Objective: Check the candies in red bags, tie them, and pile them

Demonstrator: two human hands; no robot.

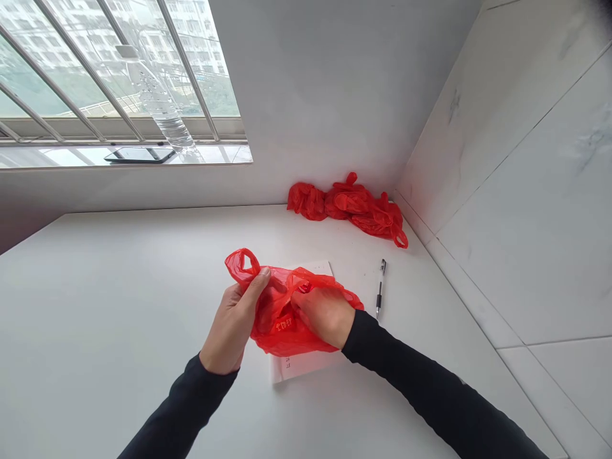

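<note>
A thin red plastic bag [282, 341] with loop handles and pale printing hangs over a sheet of paper [301, 370]. My left hand [233, 324] pinches the bag's left side just below one handle, thumb on top. From the right, my right hand [329, 315] reaches into the bag's mouth, its fingers curled and partly covered by the red film. A small shiny red bit shows by those fingertips, but what they hold is hidden. Written marks are visible on the paper's lower left part.
Crumpled red plastic bags [356, 207] lie against the back wall near the tiled corner. A black-and-clear pen [380, 288] rests right of the paper on the white table [119, 319]. On the windowsill are a water bottle [162, 105] and a phone [139, 155].
</note>
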